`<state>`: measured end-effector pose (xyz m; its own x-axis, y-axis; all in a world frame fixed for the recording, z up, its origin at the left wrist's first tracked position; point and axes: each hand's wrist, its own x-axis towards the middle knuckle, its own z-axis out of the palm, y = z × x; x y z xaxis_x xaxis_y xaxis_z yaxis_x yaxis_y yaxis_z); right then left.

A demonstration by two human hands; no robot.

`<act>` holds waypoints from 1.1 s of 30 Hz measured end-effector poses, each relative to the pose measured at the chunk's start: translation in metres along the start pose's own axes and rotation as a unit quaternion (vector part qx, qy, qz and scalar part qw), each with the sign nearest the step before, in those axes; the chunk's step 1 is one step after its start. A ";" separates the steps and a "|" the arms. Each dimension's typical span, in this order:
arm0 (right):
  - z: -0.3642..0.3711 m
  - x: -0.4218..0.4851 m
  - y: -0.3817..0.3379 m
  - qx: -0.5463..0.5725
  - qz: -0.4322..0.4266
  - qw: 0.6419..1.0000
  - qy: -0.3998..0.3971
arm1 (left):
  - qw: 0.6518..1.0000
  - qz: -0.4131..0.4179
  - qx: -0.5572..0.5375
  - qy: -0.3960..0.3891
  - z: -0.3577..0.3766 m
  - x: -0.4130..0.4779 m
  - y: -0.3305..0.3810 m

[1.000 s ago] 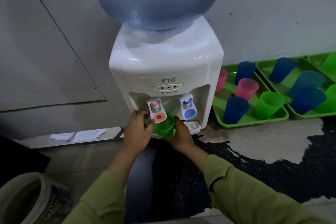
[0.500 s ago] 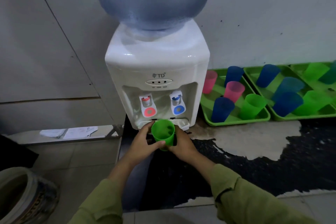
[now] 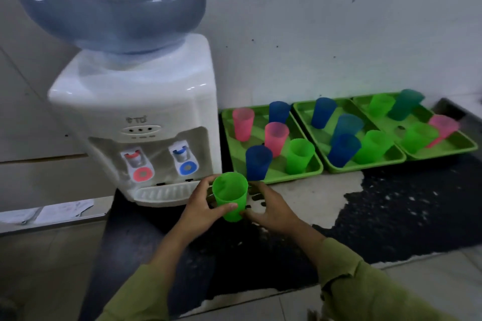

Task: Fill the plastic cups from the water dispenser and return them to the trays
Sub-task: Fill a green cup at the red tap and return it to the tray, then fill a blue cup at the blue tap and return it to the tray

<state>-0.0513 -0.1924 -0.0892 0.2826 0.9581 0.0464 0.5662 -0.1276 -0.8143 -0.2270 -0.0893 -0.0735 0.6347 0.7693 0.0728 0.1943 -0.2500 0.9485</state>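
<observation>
Cup (image 3: 230, 194): right of dispenser (image 3: 135, 101), near left tray (image 3: 292, 175).
Left hand (image 3: 200, 210): wrapped round cup.
Right hand (image 3: 272, 210): loose, thumb touching base.
Handling: light, thin, squashy, so hold mid-wall, gently and upright.

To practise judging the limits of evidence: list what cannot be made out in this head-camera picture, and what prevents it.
All in the head view:
- Water level in the green cup: dim, blurred interior.
- Top of the bottle: cut off by the upper edge.
- Whether the right hand has a grip on the cup: blurred contact.
- Water in the blue cup on the tray: dark wall hides it.
</observation>
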 end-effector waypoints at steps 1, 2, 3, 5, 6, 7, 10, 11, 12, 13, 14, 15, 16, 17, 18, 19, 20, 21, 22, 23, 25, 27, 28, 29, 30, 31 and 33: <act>-0.019 -0.002 0.014 -0.008 0.006 1.000 0.008 | 1.000 0.001 -0.013 0.004 0.017 0.007 0.005; -0.033 -0.003 0.025 -0.008 0.013 1.000 0.015 | 1.000 -0.001 -0.023 0.005 0.029 0.010 0.010; -0.047 -0.005 0.032 -0.009 0.025 1.000 0.016 | 0.999 -0.001 -0.035 0.007 0.040 0.015 0.015; -0.077 -0.005 0.051 -0.019 0.031 0.999 0.026 | 0.999 0.002 -0.047 0.010 0.067 0.025 0.027; -0.093 -0.005 0.061 -0.030 0.028 0.999 0.034 | 0.999 0.005 -0.045 0.012 0.081 0.031 0.034; -0.108 -0.003 0.067 -0.041 0.018 0.998 0.049 | 0.999 0.011 -0.041 0.016 0.092 0.038 0.041; -0.154 0.004 0.082 -0.059 -0.012 0.995 0.083 | 0.998 0.046 -0.018 0.035 0.127 0.063 0.066; -0.158 0.006 0.081 -0.053 -0.021 0.994 0.095 | 0.997 0.057 -0.005 0.043 0.127 0.065 0.073; -0.201 0.013 0.100 -0.058 -0.021 0.993 0.104 | 0.995 0.064 -0.002 0.070 0.164 0.089 0.093; -0.212 0.015 0.101 -0.067 -0.030 0.991 0.115 | 0.995 0.065 -0.015 0.077 0.171 0.096 0.099; -0.218 0.020 0.100 -0.074 -0.037 0.988 0.129 | 0.994 0.060 -0.025 0.083 0.171 0.100 0.106; -0.230 0.024 0.099 -0.073 -0.040 0.987 0.140 | 0.993 0.070 -0.033 0.087 0.178 0.109 0.114; -0.247 0.029 0.102 -0.077 -0.045 0.985 0.147 | 0.993 0.071 -0.031 0.092 0.191 0.121 0.122; -0.261 0.034 0.105 -0.075 -0.049 0.984 0.153 | 0.992 0.072 -0.038 0.092 0.200 0.133 0.128; -0.274 0.040 0.108 -0.072 -0.047 0.983 0.163 | 0.992 0.071 -0.040 0.093 0.209 0.143 0.137; -0.291 0.048 0.113 -0.068 -0.046 0.981 0.173 | 0.992 0.070 -0.043 0.096 0.221 0.156 0.145; -0.305 0.055 0.117 -0.067 -0.046 0.980 0.181 | 0.992 0.070 -0.039 0.101 0.231 0.167 0.152; -0.323 0.064 0.124 -0.069 -0.046 0.979 0.187 | 0.991 0.074 -0.033 0.107 0.244 0.183 0.159; -0.335 0.072 0.129 -0.069 -0.041 0.979 0.189 | 0.991 0.077 -0.024 0.109 0.253 0.195 0.164; -0.346 0.079 0.136 -0.072 -0.034 0.978 0.191 | 0.991 0.081 -0.019 0.108 0.261 0.207 0.169; -0.370 0.095 0.150 -0.082 -0.022 0.976 0.199 | 0.990 0.086 -0.003 0.113 0.279 0.234 0.175; -0.388 0.110 0.166 -0.097 -0.011 0.974 0.205 | 0.989 0.082 0.014 0.119 0.295 0.258 0.180; -0.395 0.116 0.174 -0.106 -0.002 0.974 0.202 | 0.989 0.078 0.017 0.121 0.302 0.269 0.182; -0.403 0.125 0.184 -0.118 0.011 0.974 0.194 | 0.990 0.074 0.014 0.120 0.310 0.282 0.182; -0.409 0.130 0.193 -0.132 0.026 0.975 0.178 | 0.990 0.073 0.011 0.119 0.316 0.291 0.183; -0.415 0.137 0.205 -0.145 0.038 0.975 0.161 | 0.990 0.072 0.011 0.119 0.324 0.303 0.182; -0.420 0.145 0.224 -0.177 0.056 0.975 0.119 | 0.990 0.064 0.016 0.123 0.335 0.323 0.181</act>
<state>0.4422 -0.1894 -0.0217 0.5053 0.8523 0.1356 0.7414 -0.3483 -0.5736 0.2636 -0.0835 0.0186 0.4550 0.8492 0.2681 0.1502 -0.3700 0.9168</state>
